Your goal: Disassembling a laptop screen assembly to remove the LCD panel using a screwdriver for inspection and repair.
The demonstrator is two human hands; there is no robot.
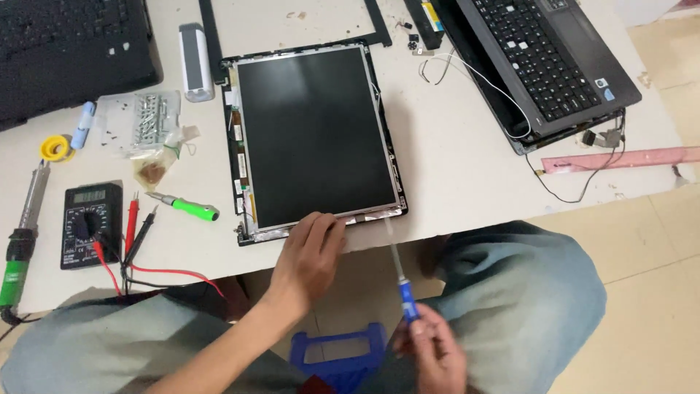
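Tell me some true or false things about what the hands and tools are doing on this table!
1. The left hand rests its fingers on the near edge of the laptop screen panel. True.
2. The right hand holds a hammer. False: it holds a blue-handled screwdriver, tip pointing toward the panel's near right corner.
3. The green-handled screwdriver is in a hand. False: it lies alone on the table, left of the panel.
4. A black multimeter with red and black probes lies near the table's left side. True.
5. The laptop base sits on top of the screen panel. False: it lies apart, to the right.
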